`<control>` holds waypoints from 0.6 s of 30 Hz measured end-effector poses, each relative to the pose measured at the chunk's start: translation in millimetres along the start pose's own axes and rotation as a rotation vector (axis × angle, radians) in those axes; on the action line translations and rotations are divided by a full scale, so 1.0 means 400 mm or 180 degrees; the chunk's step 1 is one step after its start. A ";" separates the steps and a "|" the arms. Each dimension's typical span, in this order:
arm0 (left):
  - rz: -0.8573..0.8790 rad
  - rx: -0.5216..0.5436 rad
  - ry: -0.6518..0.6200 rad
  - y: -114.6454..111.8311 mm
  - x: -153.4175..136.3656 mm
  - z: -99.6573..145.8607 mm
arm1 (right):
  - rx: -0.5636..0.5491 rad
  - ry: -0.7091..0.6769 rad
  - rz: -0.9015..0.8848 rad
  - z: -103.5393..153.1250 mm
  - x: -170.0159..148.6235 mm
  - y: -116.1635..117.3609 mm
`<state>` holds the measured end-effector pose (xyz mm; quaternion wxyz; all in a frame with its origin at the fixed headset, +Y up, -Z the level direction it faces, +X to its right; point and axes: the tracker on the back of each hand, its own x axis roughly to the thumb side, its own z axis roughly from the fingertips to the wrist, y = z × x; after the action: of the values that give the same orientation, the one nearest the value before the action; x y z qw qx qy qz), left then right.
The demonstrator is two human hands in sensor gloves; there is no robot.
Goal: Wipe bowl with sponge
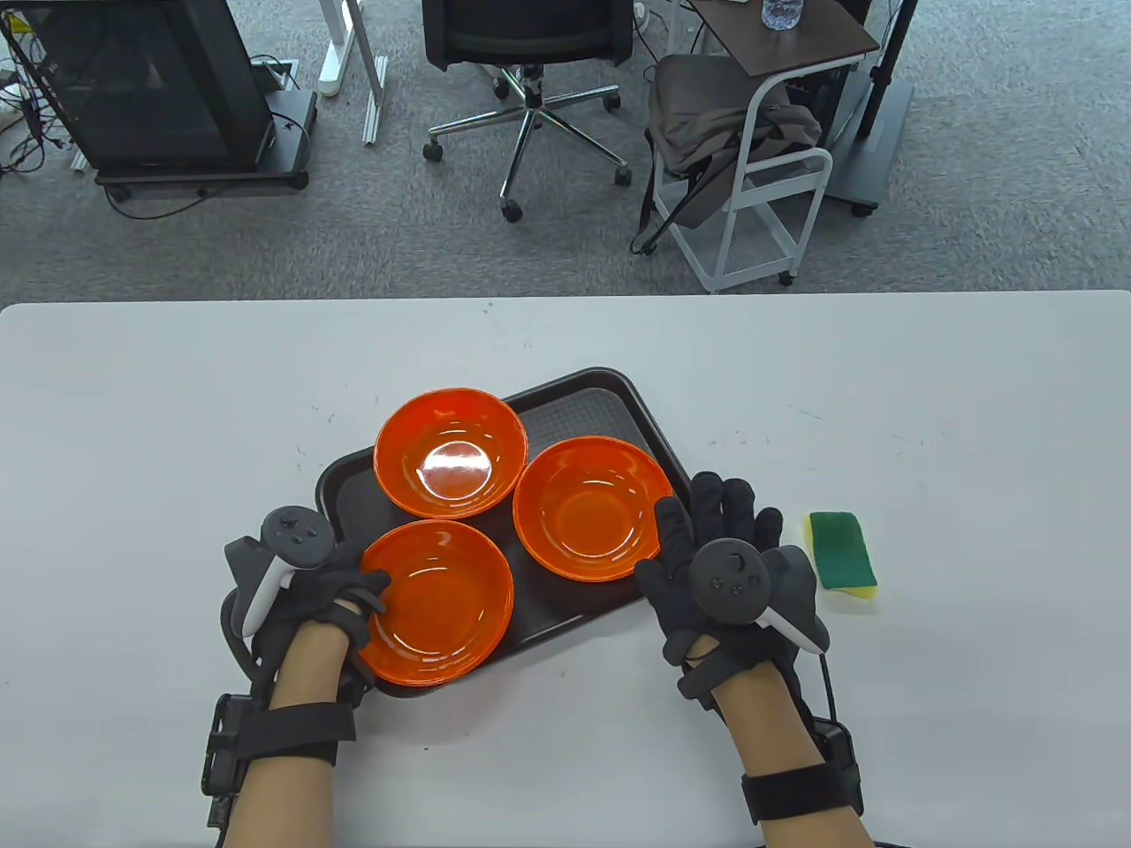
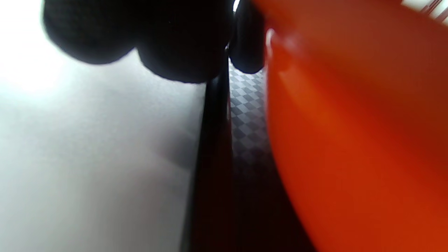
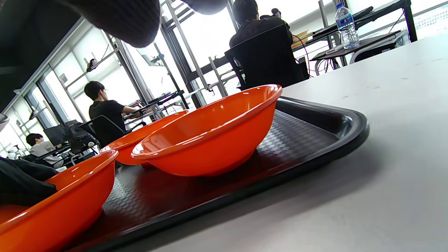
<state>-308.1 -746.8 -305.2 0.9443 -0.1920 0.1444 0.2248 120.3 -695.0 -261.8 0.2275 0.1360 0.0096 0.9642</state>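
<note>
your left hand (image 1: 327, 601) grips the rim of the nearest bowl (image 1: 437, 605) on the tray (image 1: 610, 393), so you are at the steadying step. your right hand (image 1: 729, 574) rests flat, fingers spread and holding nothing. the sponge (image 1: 842, 549) lies just beside it on the table; reaching for it looks like your next move.

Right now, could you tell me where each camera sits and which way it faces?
Table view: overhead, looking down at the tray; left hand and right hand show.
Left wrist view: low beside the near bowl; fingertips show.
Right wrist view: at table height facing the bowls; a fingertip shows.
All share tray and bowls.
</note>
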 end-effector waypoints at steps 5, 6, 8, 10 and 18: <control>0.0111 -0.0028 -0.0060 0.007 -0.009 -0.006 | 0.0041 -0.0009 -0.0010 -0.002 0.002 0.003; 0.0142 -0.0026 -0.0061 0.008 -0.011 -0.004 | 0.0045 -0.0010 -0.0013 -0.002 0.003 0.003; 0.0256 -0.0004 -0.0092 0.015 -0.017 -0.003 | 0.0047 -0.0005 -0.0035 -0.002 0.002 0.002; 0.0398 -0.0041 -0.0180 0.017 -0.018 0.000 | 0.0038 0.0008 -0.0053 -0.001 -0.001 0.001; 0.0690 0.0142 -0.0468 0.069 0.001 0.053 | -0.0034 0.0140 -0.0120 -0.002 -0.032 -0.013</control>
<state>-317.0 -715.0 -295.0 0.9266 -0.1373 0.0997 0.3357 133.4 -695.8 -266.1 0.2462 0.1134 0.0120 0.9625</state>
